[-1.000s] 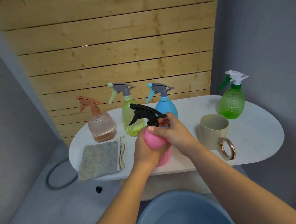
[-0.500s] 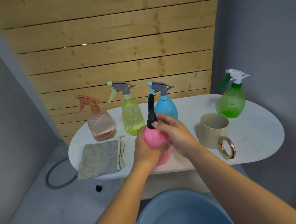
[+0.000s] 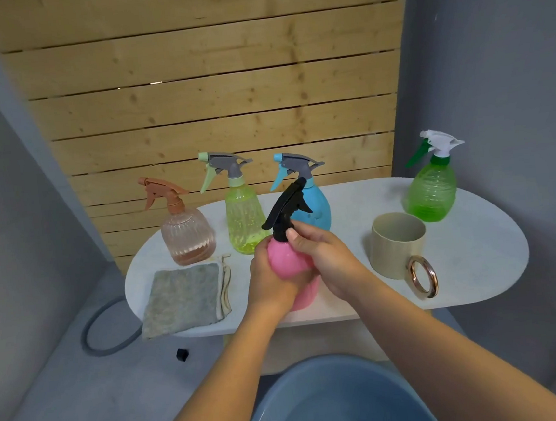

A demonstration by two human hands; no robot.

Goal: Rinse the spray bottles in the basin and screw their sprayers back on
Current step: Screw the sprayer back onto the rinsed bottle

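Your left hand [image 3: 269, 279] gripped the upright pink bottle [image 3: 288, 263]; your right hand [image 3: 322, 257] pinched its black sprayer [image 3: 286, 206], whose nozzle pointed up-right toward the blue bottle [image 3: 317, 206] behind it.

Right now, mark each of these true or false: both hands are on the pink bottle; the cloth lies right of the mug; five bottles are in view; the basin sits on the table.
1. Both hands are on the pink bottle. True: the left hand grips its body and the right hand pinches the black sprayer at its collar.
2. The cloth lies right of the mug. False: the grey cloth lies left of the beige mug.
3. Five bottles are in view. True.
4. The basin sits on the table. False: the blue basin is below the table.
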